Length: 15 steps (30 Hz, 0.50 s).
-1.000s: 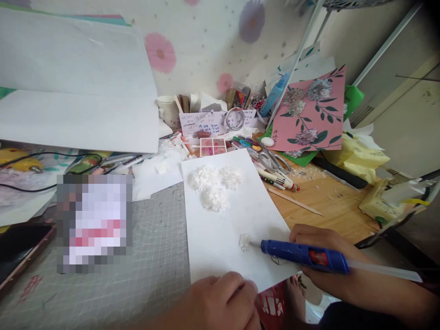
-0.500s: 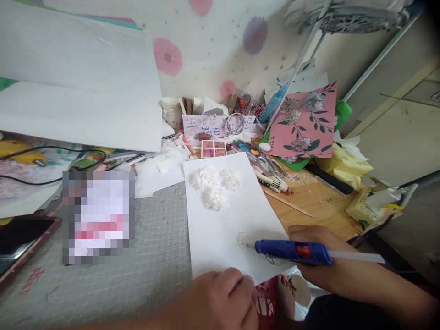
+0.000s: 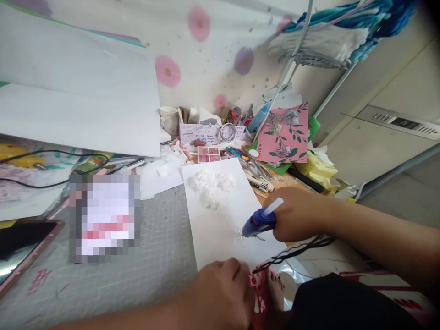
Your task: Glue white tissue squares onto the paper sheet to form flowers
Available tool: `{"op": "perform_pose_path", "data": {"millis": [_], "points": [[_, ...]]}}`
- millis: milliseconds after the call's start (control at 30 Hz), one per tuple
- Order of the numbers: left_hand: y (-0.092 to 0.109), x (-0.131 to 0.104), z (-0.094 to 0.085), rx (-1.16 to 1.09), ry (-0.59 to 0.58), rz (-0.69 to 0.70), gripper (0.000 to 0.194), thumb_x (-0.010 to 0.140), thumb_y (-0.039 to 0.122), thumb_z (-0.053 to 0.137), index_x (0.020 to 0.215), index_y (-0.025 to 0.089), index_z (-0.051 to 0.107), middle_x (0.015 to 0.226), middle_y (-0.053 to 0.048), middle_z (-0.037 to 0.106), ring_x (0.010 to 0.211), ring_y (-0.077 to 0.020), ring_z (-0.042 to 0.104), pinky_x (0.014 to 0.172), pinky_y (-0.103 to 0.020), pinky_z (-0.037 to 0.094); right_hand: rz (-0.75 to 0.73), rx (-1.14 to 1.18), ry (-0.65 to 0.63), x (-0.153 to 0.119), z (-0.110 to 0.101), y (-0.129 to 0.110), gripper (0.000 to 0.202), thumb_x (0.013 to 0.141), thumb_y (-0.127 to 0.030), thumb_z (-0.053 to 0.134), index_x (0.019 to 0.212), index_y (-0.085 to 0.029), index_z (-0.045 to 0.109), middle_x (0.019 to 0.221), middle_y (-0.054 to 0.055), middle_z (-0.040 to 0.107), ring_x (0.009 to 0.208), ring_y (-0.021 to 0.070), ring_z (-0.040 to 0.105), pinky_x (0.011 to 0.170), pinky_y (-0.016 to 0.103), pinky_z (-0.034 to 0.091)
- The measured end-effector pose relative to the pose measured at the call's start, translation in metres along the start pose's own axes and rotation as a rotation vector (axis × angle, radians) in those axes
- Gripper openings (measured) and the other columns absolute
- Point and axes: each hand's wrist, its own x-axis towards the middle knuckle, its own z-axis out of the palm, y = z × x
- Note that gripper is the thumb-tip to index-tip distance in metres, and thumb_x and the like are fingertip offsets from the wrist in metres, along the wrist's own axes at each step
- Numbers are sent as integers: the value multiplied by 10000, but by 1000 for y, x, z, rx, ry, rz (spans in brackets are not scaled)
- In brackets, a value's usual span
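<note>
My right hand [image 3: 292, 213] is closed around a blue hot glue gun [image 3: 257, 223], with a translucent glue stick [image 3: 274, 206] poking out of its back. The gun tilts down over a white sheet of paper [image 3: 220, 233], its tip hidden behind its body. A small clear glue patch [image 3: 239, 234] shows beside it. On the upper part of the sheet sit three fluffy white clusters [image 3: 210, 199]. At the near edge, my left hand [image 3: 225, 288] has its fingers curled over the paper; their undersides are hidden.
Under the paper lies a grey cutting mat [image 3: 161, 238]. A phone [image 3: 27, 247] and a blurred-out item [image 3: 106, 215] are on the left. Behind are a palette [image 3: 208, 154], scissors [image 3: 259, 167] and pens. A pink floral card [image 3: 285, 133] leans at the right. Dark cords [image 3: 292, 256] hang near my right forearm.
My right hand has moved up and left, swinging the glue gun from nearly flat to steeply tilted over the glue patch. The view has turned right. My left hand remains at the paper's near edge.
</note>
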Motion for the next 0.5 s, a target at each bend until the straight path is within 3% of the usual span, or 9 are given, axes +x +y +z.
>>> {"op": "perform_pose_path", "data": {"millis": [133,267,400,500], "points": [[1,1,-3,13,-5,28,233,842,371,598,737,163,599,748,-34,663,627,-181,584,426,-287,413,25,20,1,3,-9,-9,174,519,-143,571,618,-195,705,601,57,664,613,233,621,493,272,327],[2,1,-6,36,-1,46,166,803,313,640,766,154,610,808,-60,685,668,-193,596,450,-279,430,119,180,65,0,2,12,102,528,-124,648,592,-193,684,607,34,644,709,250,623,586,302,380],[-1,-6,3,95,3,67,106,712,198,681,767,148,605,837,-74,684,677,-207,600,459,-271,444,389,449,193,-18,38,63,76,755,-201,646,817,-175,681,759,27,652,754,201,613,636,298,459],[-5,-12,19,125,90,83,69,729,114,621,762,165,590,813,-42,673,629,-176,590,432,-252,421,585,686,271,-31,79,99,224,910,-310,554,1066,-157,600,1015,50,637,790,149,624,673,314,533]]}}
